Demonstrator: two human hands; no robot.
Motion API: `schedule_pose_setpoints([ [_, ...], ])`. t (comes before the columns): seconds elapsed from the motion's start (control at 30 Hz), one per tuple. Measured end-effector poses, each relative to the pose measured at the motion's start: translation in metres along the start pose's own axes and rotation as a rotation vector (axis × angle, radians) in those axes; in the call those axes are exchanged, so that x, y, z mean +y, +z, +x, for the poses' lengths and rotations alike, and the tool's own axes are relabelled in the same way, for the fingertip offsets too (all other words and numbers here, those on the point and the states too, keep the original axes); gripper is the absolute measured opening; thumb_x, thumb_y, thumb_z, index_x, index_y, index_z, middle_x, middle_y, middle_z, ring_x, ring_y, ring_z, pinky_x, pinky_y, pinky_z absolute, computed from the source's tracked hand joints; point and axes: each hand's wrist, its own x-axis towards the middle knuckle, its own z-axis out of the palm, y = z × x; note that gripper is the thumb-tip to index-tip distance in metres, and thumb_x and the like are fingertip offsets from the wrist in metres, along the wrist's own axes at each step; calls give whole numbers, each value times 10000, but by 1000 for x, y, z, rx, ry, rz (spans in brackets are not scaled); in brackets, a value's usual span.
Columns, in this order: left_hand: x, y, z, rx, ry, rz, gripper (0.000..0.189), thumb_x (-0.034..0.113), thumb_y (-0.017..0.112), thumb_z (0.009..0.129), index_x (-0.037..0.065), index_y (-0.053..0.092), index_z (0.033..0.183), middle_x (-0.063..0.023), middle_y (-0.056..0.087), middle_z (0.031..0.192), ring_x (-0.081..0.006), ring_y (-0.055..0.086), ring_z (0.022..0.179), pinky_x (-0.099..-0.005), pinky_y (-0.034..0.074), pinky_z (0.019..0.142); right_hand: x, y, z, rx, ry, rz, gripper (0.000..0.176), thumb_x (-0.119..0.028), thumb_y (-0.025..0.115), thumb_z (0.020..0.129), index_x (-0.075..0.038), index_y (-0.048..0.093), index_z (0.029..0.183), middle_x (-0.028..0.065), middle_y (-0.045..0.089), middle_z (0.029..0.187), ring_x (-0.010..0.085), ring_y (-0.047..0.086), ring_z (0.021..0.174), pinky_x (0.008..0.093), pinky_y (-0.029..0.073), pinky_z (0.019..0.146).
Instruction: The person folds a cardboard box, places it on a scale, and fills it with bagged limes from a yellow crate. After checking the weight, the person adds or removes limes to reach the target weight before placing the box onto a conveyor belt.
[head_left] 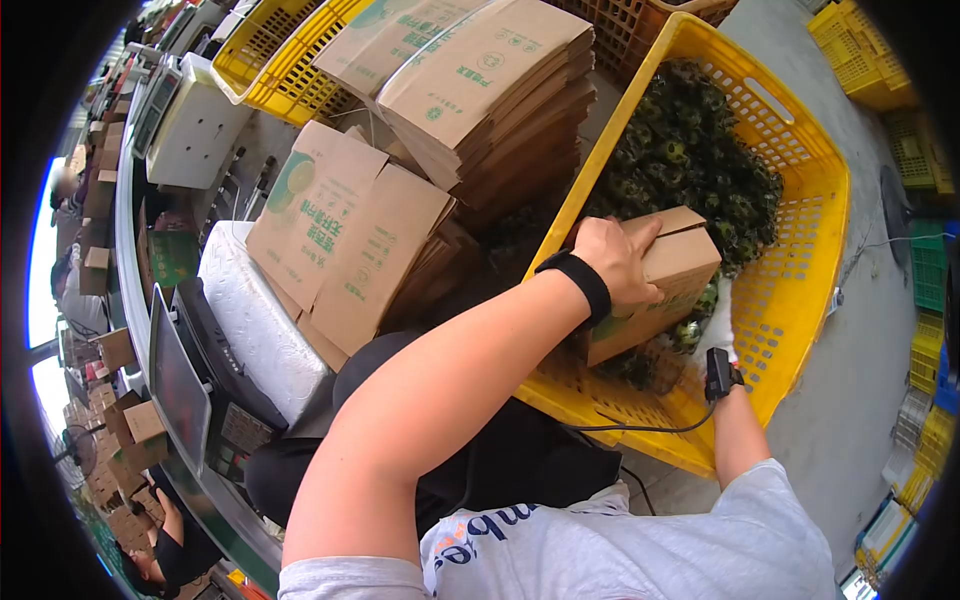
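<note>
The crate (800, 250) was bright yellow, its walls a lattice of holes; the fruit (690, 150) in it was dark green. The box (680, 265) was brown card with green print, as were the flat cartons (340, 230). The wristband (588, 283) was black and the glove (718, 325) white.

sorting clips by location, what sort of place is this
Likely a fruit packing shed: a yellow crate heaped with dark green fruit, stacks of flat printed cartons, and the left hand on a made-up box.

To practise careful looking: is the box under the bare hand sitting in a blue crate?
No, the box that the left hand grips sits in a yellow crate.
</note>
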Motion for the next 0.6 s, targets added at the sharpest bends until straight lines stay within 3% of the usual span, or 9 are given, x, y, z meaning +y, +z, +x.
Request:
schedule_pose_setpoints([
  [0.03, -1, -3, -1, 0, 4, -6, 1109, 788, 594, 768, 134, 291, 1610, -287, 694, 999, -405, 698, 954, -436, 548, 827, -25, 15, -21, 129, -85, -38, 956, -784, 538, 874, -187, 319, 1589, 170, 390, 1561, 333, 461, 1342, 516, 466, 1037],
  [0.07, -2, -7, -3, 32, -21, -82, 1118, 800, 565, 788, 116, 255, 1616, -290, 695, 1070, -397, 700, 998, -440, 541, 870, -35, -16, -1, -71, -74, 13, 865, -774, 536, 882, -174, 464, 1501, 146, 524, 1453, 331, 531, 1265, 513, 495, 994],
  [0.1, -3, -13, -6, 62, -46, -157, 1128, 811, 536, 808, 97, 220, 1622, -293, 697, 1141, -389, 702, 1042, -443, 533, 914, -55, -16, -15, -16, -144, 10, 764, -755, 530, 899, -172, 575, 1390, 103, 624, 1329, 304, 590, 1184, 496, 530, 937],
  [0.17, 2, -47, -14, -84, -84, -448, 1161, 819, 518, 823, 75, 142, 1632, -303, 665, 1206, -430, 673, 1075, -451, 539, 899, -92, -44, -19, -128, -227, 141, 708, -743, 496, 927, -206, 596, 1377, 42, 652, 1317, 258, 622, 1161, 478, 555, 886],
  [0.27, 11, -36, -18, -49, 74, -893, 1177, 825, 485, 851, 73, 29, 1633, -259, 605, 1303, -351, 670, 951, -403, 549, 740, -141, -38, -76, -200, -437, 272, 561, -529, 463, 1042, -111, 540, 1407, 76, 619, 1343, 227, 604, 1176, 376, 534, 966],
  [0.4, 18, -43, -49, -140, 187, -1482, 967, 750, 417, 964, 64, 197, 1609, -118, 399, 1566, -231, 471, 1368, -338, 493, 997, -213, 11, -118, -89, -849, -191, 581, -574, 432, 1040, -112, 562, 1368, 74, 660, 1252, 223, 639, 1141, 422, 536, 963],
  [0.47, 19, -42, -58, -95, 193, -1811, 739, 610, 481, 1023, 67, 421, 1521, -88, 564, 1444, -141, 579, 1263, -316, 487, 1057, -229, 39, -149, -87, -966, -299, 564, -562, 433, 1044, -98, 574, 1334, 79, 673, 1202, 220, 650, 1118, 417, 545, 934],
  [0.57, 16, -59, -93, 3, 234, -1981, 717, 567, 513, 1027, 70, 398, 1531, -86, 538, 1475, -149, 580, 1277, -311, 482, 1082, -233, 62, -177, 97, -1381, -501, 412, -124, 616, 1007, 11, 515, 1382, 86, 657, 1202, 181, 650, 990, 300, 513, 923],
  [0.6, 11, -57, -95, 44, 213, -1962, 726, 592, 490, 1022, 97, 387, 1543, -94, 533, 1485, -204, 581, 1295, -432, 512, 1061, -231, 68, -190, -13, -1390, -490, 408, -113, 595, 1012, 13, 508, 1390, 106, 642, 1234, 198, 636, 1050, 315, 513, 949],
])
